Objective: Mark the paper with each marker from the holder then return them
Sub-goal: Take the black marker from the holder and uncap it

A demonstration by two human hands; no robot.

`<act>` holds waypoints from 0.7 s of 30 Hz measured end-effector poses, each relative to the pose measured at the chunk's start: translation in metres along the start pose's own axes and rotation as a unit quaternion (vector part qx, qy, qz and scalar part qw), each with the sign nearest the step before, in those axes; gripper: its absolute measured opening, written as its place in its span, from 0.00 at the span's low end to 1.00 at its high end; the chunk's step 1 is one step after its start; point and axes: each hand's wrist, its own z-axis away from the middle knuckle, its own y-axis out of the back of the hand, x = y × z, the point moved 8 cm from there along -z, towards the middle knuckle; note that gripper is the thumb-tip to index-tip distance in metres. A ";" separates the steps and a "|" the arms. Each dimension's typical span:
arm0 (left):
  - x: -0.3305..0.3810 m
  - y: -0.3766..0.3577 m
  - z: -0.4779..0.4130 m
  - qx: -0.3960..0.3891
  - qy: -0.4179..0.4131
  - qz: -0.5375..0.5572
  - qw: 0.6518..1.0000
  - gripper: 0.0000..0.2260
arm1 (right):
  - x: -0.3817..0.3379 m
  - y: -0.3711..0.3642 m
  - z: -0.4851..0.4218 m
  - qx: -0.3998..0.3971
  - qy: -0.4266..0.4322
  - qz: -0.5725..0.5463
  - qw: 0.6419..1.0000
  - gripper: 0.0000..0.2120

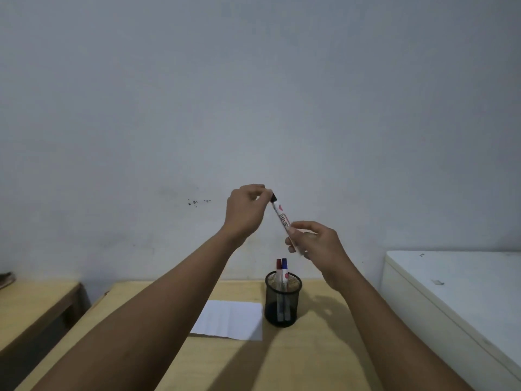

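Observation:
I hold a white marker with a black cap (pixel 282 217) tilted in the air above the table. My right hand (pixel 313 242) grips its lower barrel. My left hand (pixel 248 210) pinches the black cap at the top end. Below stands a black mesh holder (pixel 282 304) with a red-capped marker (pixel 278 268) and a blue-capped marker (pixel 284 267) upright in it. A white sheet of paper (pixel 229 320) lies flat on the wooden table (pixel 310 356), just left of the holder.
A white cabinet or chest (pixel 456 289) stands close on the right of the table. A second wooden surface (pixel 31 303) sits lower on the left, with a dark gap between. A grey wall (pixel 253 108) rises right behind the table.

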 end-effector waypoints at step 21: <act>0.038 0.097 0.104 -0.037 -0.295 -0.579 0.759 0.10 | -0.057 -0.099 0.052 -0.057 0.005 -0.115 0.992 0.09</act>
